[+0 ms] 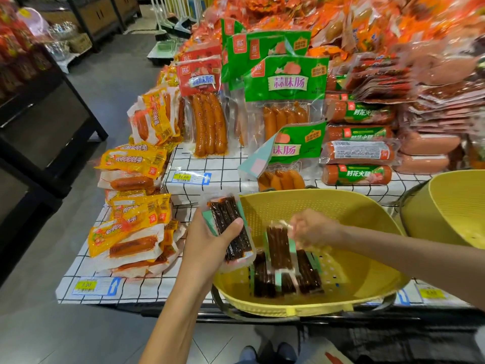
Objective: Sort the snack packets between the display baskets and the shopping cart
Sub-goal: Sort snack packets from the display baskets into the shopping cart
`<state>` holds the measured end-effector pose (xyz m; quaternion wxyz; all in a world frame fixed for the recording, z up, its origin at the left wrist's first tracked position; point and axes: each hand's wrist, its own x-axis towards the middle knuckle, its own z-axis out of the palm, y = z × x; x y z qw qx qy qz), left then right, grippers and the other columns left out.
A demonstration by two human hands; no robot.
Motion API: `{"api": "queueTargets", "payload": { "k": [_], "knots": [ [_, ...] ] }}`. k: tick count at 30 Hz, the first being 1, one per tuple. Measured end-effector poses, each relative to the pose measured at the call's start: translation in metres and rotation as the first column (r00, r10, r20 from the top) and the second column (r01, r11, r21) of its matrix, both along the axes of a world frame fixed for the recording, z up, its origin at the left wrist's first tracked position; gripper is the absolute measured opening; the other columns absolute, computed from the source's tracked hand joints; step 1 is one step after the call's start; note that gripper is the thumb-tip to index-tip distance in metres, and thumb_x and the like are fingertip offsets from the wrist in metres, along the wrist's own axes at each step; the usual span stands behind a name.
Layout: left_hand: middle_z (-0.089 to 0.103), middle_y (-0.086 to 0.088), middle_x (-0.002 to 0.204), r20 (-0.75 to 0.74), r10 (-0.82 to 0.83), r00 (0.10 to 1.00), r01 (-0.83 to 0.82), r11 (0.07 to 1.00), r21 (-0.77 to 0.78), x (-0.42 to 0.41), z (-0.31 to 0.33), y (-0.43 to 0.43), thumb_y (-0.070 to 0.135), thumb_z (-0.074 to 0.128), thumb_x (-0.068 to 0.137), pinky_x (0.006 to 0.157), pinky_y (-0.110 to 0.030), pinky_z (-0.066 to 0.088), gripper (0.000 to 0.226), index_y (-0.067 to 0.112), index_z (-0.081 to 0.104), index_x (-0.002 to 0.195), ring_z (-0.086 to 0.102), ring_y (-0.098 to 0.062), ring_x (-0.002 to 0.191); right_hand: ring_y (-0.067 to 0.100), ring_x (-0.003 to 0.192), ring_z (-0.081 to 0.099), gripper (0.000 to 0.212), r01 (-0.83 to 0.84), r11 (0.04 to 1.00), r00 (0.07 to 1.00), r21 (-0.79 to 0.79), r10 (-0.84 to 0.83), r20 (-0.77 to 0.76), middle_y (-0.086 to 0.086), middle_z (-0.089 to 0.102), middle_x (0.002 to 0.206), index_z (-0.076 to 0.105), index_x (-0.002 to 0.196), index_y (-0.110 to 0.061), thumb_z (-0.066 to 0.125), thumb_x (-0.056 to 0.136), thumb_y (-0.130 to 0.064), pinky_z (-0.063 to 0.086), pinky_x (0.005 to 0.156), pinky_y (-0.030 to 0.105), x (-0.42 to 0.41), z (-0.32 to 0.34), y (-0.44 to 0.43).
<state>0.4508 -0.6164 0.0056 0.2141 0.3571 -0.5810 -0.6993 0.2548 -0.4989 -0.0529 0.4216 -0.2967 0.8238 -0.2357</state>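
My left hand (210, 245) grips a clear packet of dark brown snack sticks (232, 229) at the left rim of a yellow perforated basket (367, 279). My right hand (312, 227), blurred, pinches the top of a second dark packet (279, 248) and holds it upright inside the basket. Several more dark packets (286, 282) lie on the basket's floor below it.
A second yellow basket (451, 206) stands at the right. The checked display table (210, 177) holds yellow sausage packs (133, 227) at left, red and green sausage bags (286, 82) behind, ham rolls (357, 174) at right. A dark shelf (39, 132) flanks the aisle. Feet show below.
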Motion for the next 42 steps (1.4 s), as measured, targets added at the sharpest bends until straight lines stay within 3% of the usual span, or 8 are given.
{"api": "queueTargets", "payload": {
  "k": [3, 10, 14, 21, 26, 31, 37, 42],
  "knots": [
    [0.069, -0.005, 0.108, 0.019, 0.022, 1.000, -0.022, 0.999, -0.036, -0.002, 0.000, 0.001, 0.005, 0.067, 0.085, 0.074, -0.041, 0.060, 0.041, 0.018, 0.054, 0.122, 0.069, -0.020, 0.097, 0.000, 0.063, 0.062, 0.014, -0.102, 0.950, 0.995, -0.297, 0.103, -0.013, -0.009, 0.059, 0.066, 0.055, 0.081, -0.012, 0.057, 0.091, -0.002, 0.057, 0.065, 0.025, -0.004, 0.024, 0.010],
    [0.074, 0.005, 0.098, -0.017, -0.017, 1.000, 0.017, 1.000, -0.005, -0.001, 0.003, 0.006, 0.020, 0.062, 0.088, 0.068, -0.028, 0.059, 0.026, 0.022, 0.060, 0.114, 0.069, -0.010, 0.095, 0.010, 0.058, 0.057, 0.012, 0.118, 0.762, 0.936, -0.636, 0.129, 0.328, 0.002, 0.060, 0.061, 0.056, 0.088, -0.005, 0.064, 0.083, -0.011, 0.054, 0.057, 0.023, 0.008, 0.066, 0.009],
    [0.075, -0.002, 0.097, -0.059, -0.130, 0.990, 0.136, 0.984, 0.117, -0.001, 0.007, 0.009, 0.044, 0.059, 0.076, 0.069, -0.024, 0.058, 0.046, 0.015, 0.064, 0.111, 0.071, -0.012, 0.092, 0.009, 0.051, 0.059, 0.012, 0.231, 0.817, 0.912, -0.528, 0.007, 0.409, 0.000, 0.063, 0.056, 0.058, 0.083, -0.006, 0.069, 0.081, -0.005, 0.053, 0.053, 0.022, 0.037, 0.062, -0.015],
    [0.074, -0.001, 0.094, 0.001, 0.014, 1.000, -0.014, 1.000, 0.021, 0.005, 0.006, 0.009, 0.004, 0.073, 0.079, 0.068, -0.034, 0.060, 0.037, 0.016, 0.059, 0.111, 0.072, -0.016, 0.089, 0.011, 0.051, 0.061, 0.015, 0.262, 0.936, 0.935, -0.237, -0.184, 0.304, 0.007, 0.065, 0.069, 0.058, 0.081, -0.006, 0.064, 0.089, -0.017, 0.048, 0.047, 0.020, 0.033, 0.022, -0.023],
    [0.073, -0.003, 0.095, -0.043, 0.068, 0.997, -0.066, 0.997, 0.043, 0.007, 0.009, 0.006, 0.002, 0.072, 0.079, 0.054, -0.020, 0.055, 0.039, 0.012, 0.057, 0.114, 0.072, -0.009, 0.080, 0.018, 0.081, 0.065, 0.057, -0.312, 0.884, 0.937, 0.349, 0.346, -0.038, 0.010, 0.060, 0.123, 0.043, 0.136, -0.026, 0.037, 0.093, -0.062, 0.050, 0.063, 0.020, 0.038, -0.032, -0.013],
    [0.072, -0.003, 0.097, -0.046, 0.073, 0.996, -0.071, 0.996, 0.049, 0.007, 0.008, 0.005, 0.001, 0.072, 0.078, 0.055, -0.018, 0.054, 0.038, 0.014, 0.058, 0.111, 0.072, -0.009, 0.081, 0.017, 0.080, 0.062, 0.078, -0.305, 0.864, 0.872, 0.402, 0.423, -0.247, 0.002, 0.063, 0.105, 0.048, 0.132, -0.024, 0.050, 0.075, -0.078, 0.055, 0.072, 0.031, 0.047, -0.058, -0.020],
    [0.073, -0.004, 0.097, -0.045, 0.087, 0.995, -0.085, 0.995, 0.047, 0.008, 0.007, 0.004, 0.003, 0.072, 0.078, 0.054, -0.020, 0.054, 0.036, 0.014, 0.059, 0.110, 0.072, -0.010, 0.081, 0.010, 0.057, 0.049, 0.020, -0.197, 0.956, 0.957, 0.219, 0.236, -0.168, 0.000, 0.050, 0.070, 0.058, 0.100, -0.009, 0.062, 0.091, -0.027, 0.049, 0.054, 0.023, 0.031, -0.034, -0.019],
    [0.069, -0.006, 0.106, 0.022, 0.065, 0.998, -0.066, 0.997, 0.041, 0.006, 0.008, 0.004, 0.007, 0.070, 0.083, 0.065, -0.034, 0.061, 0.039, 0.015, 0.055, 0.117, 0.071, -0.011, 0.087, 0.012, 0.069, 0.062, 0.011, -0.023, 0.956, 0.959, -0.291, 0.104, 0.265, 0.002, 0.068, 0.073, 0.062, 0.084, -0.004, 0.063, 0.087, -0.015, 0.049, 0.055, 0.016, -0.006, 0.036, 0.003]
  ]
}}
